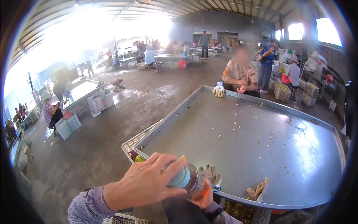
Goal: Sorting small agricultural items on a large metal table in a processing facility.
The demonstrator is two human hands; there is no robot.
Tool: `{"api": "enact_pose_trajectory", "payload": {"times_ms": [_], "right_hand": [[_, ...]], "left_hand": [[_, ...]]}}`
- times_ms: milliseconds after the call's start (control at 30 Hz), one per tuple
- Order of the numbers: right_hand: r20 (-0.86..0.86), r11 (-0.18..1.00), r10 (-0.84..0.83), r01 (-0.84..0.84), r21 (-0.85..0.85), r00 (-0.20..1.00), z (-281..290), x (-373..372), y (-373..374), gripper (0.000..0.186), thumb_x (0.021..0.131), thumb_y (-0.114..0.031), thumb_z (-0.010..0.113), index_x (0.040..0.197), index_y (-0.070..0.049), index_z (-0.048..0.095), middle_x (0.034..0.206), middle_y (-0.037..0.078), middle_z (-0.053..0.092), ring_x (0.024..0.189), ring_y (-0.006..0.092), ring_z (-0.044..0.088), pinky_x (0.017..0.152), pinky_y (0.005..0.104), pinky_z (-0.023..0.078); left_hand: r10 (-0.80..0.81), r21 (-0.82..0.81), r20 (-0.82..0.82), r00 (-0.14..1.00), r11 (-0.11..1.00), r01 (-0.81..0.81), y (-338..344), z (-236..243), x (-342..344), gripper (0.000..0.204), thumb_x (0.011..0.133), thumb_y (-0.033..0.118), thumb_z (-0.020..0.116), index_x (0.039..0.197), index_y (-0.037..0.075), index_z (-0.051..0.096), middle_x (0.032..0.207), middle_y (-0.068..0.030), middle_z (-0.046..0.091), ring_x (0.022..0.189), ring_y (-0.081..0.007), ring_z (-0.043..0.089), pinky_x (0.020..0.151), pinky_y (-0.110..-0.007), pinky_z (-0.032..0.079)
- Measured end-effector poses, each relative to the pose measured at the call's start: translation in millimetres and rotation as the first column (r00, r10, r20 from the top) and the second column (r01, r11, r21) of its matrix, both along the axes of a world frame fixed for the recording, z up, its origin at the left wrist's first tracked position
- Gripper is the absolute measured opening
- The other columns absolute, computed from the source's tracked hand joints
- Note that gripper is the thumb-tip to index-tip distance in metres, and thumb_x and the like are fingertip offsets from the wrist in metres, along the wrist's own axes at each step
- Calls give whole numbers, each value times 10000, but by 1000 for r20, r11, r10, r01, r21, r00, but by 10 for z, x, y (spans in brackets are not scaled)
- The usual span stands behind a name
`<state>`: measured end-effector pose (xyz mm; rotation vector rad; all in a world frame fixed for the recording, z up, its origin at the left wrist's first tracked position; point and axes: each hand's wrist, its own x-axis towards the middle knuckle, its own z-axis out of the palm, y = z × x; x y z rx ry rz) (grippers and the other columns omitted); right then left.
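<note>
Okay, jar first: from my end, the clear jar (pixel 195 180) is up in both hands, before the near edge of the grey metal surface (pixel 223 149), tilted with its pale blue lid (pixel 180 177) toward the left. Through the wall it looks dark; I can't tell what's inside. Left hand (pixel 143 183): fingers curled round the lid, holding the jar from above. Right hand (pixel 203 198): partly hidden, fingers wrapped on the lower body of the jar. A bit of yellow shows by the left fingertips; too small to tell.

Surface has a raised rim, so it's basically a big shallow tray, with small yellow bits (pixel 235 123) scattered in it. Grey glove (pixel 210 174) just past the jar, beige glove (pixel 258 190) at the near rim, pale gloves (pixel 219 90) at the far corner by a seated person (pixel 238 71).

Other containers: white crate (pixel 127 146) along the left edge, something green (pixel 139 159) near its end. Below the near edge, brownish-yellow pieces (pixel 237 210) by a crate (pixel 261 215). Back right, a crate (pixel 282 95) of yellowish produce; floor left, a white crate (pixel 68 127); farther back, a red bucket (pixel 182 64).

Labels: any print on the jar is too blurred for me to tell.
</note>
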<state>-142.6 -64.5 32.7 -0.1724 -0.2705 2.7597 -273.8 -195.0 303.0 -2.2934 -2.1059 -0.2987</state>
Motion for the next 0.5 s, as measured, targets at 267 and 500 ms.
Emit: {"api": "enact_pose_trajectory", "payload": {"times_ms": [267, 500], "right_hand": [[41, 999, -23, 22, 47, 999, 151, 2, -51, 647, 905, -551, 342, 1359, -89, 365, 1359, 129, 428, 1232, 309, 434, 1016, 487, 359], [4, 1000, -3, 3, 6, 1000, 22, 8, -10, 618, 905, -547, 359, 1342, -110, 387, 1328, 117, 456, 1209, 297, 453, 977, 473, 393]], "left_hand": [[-76, 132, 1, 997, 988, 75, -47, -21, 1, 726, 751, 495, 682, 1288, 68, 442, 1220, -132, 490, 1079, -291, 525, 846, -396, 481], [-37, 65, -7, 999, 997, 37, -8, -20, 2, 690, 776, 438, 673, 1296, 55, 429, 1199, -134, 507, 1065, -302, 531, 810, -387, 494]]}}
